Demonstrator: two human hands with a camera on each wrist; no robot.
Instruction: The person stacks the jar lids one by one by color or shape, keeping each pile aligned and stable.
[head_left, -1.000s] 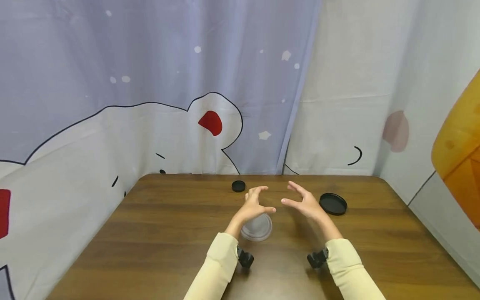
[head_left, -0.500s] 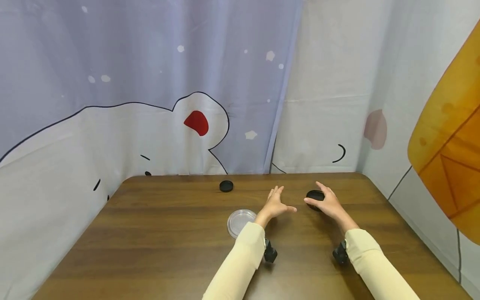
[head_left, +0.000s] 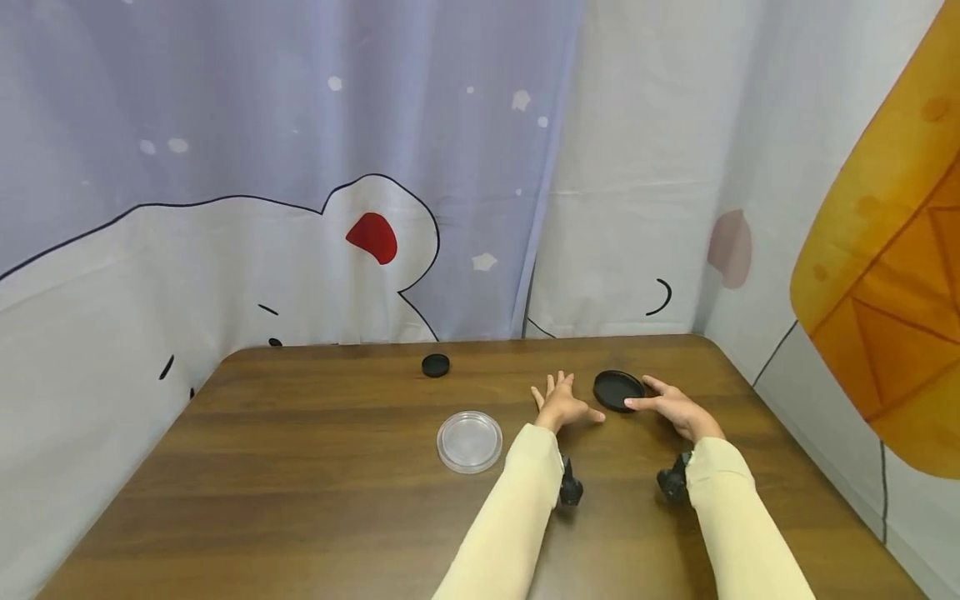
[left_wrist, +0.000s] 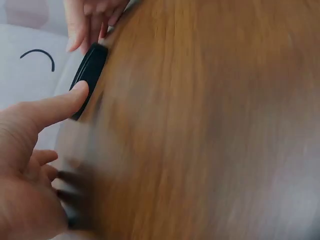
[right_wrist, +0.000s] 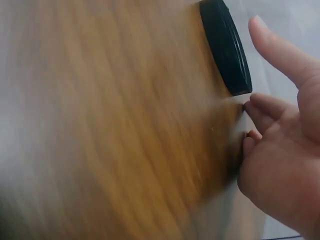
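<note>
A shallow round black lid [head_left: 617, 392] lies at the table's back right, its raised rim facing up. To its left is my left hand [head_left: 564, 407], fingers spread and thumb reaching toward the rim. On its right, my right hand [head_left: 677, 411] has the thumb and fingers apart at the lid's edge. The left wrist view shows the left thumb [left_wrist: 75, 97] overlapping the black lid [left_wrist: 91, 72]; contact there is unclear. In the right wrist view, the right fingertips appear close to the lid [right_wrist: 226, 49], and whether they touch it I cannot tell. Neither hand grips anything.
A clear round plastic lid [head_left: 469, 442] lies left of the left forearm. Farther back is a small round black lid [head_left: 435, 365]. The brown wooden table [head_left: 300, 483] meets a printed curtain [head_left: 465, 167] behind and at the sides.
Both hands have moved right across the table and apart, from above the clear lid to either side of the large black lid. The head view has swung right. The lids look unmoved.
</note>
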